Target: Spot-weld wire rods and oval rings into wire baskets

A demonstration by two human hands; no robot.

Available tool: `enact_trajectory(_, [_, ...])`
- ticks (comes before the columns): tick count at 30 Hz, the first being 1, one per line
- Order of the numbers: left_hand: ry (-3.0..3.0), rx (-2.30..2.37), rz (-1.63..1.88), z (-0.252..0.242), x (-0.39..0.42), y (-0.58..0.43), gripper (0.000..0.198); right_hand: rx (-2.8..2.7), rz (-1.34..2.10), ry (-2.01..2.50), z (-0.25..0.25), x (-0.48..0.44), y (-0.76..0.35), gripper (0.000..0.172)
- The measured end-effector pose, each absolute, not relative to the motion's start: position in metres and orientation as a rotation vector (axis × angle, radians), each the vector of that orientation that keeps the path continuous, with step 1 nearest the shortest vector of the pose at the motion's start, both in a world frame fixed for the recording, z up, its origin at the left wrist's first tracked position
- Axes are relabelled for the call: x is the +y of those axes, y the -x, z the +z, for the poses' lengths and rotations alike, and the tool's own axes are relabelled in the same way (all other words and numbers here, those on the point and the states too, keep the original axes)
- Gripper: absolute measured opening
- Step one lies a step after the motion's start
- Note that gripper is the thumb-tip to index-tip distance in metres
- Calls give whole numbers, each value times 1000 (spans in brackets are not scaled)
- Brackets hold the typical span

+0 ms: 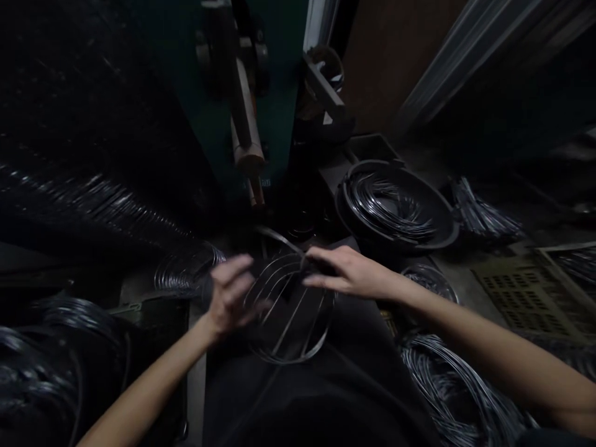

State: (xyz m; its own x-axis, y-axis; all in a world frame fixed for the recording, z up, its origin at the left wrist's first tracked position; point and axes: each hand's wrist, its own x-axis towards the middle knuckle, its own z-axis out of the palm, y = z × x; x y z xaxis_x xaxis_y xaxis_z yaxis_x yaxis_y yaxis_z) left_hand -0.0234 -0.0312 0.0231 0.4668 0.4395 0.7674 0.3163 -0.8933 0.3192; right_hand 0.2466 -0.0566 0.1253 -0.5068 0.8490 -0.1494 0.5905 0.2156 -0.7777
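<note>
In the head view, a round wire rack (291, 320) is seen low in the middle, between the two hands, over dark cloth. The left hand (228, 295) is blurred beside its left edge, thumb and fingers spread apart; whether the rack is touched cannot be told. At its upper right, a thin metal strip (282, 238) is met by the fingertips of the right hand (347, 270), whose thumb is held below the fingers; whether anything is clamped cannot be told. Beyond, a green machine (279, 124) is seen, and wire rings (372, 205) are held in a dark bowl (452, 234) to the right.
</note>
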Motion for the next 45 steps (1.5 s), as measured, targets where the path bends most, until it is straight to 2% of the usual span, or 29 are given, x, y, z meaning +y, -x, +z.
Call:
enact_trajectory(1, [-2452, 843, 1400, 33, -17, 29, 84, -2271, 1201, 1208, 132, -61, -249, 31])
enact_trajectory(2, [-2321, 955, 1299, 43, -6, 36, 80, -2330, 1188, 1096, 137, -64, -251, 30])
enact_trajectory(5, [-1880, 1015, 871, 70, 0, 54, 43, -2368, 989, 1003, 137, -54, -262, 28])
enact_trajectory(8, [-1416, 979, 727, 98, -32, 43, 29, -2295, 696, 1166, 119, -20, -268, 24])
enact_trajectory(11, [-1033, 808, 644, 119, -63, -4, 33, -2171, 585, 1363, 91, 23, -257, 21])
enact_trajectory(16, [-645, 681, 825, 108, -60, -81, 40, -2163, 819, 1530, 47, 69, -217, 21])
enact_trajectory(22, [-742, 869, 827, 76, -40, -64, 46, -2127, 828, 1593, 25, 64, -215, 24])
enact_trajectory(29, [-1078, 982, 781, 71, -46, -57, 50, -2098, 765, 1585, 17, 50, -226, 32])
enact_trajectory(35, [-1624, 1214, 661, 88, -45, -56, 36, -2121, 740, 1675, 16, 68, -232, 34])
enact_trajectory(39, [-1458, 1072, 684, 91, -27, -32, 41, -2120, 703, 1691, 12, 72, -233, 36])
enact_trajectory(45, [-1265, 877, 638, 77, -14, -59, 50, -2184, 769, 1604, 12, 71, -227, 27])
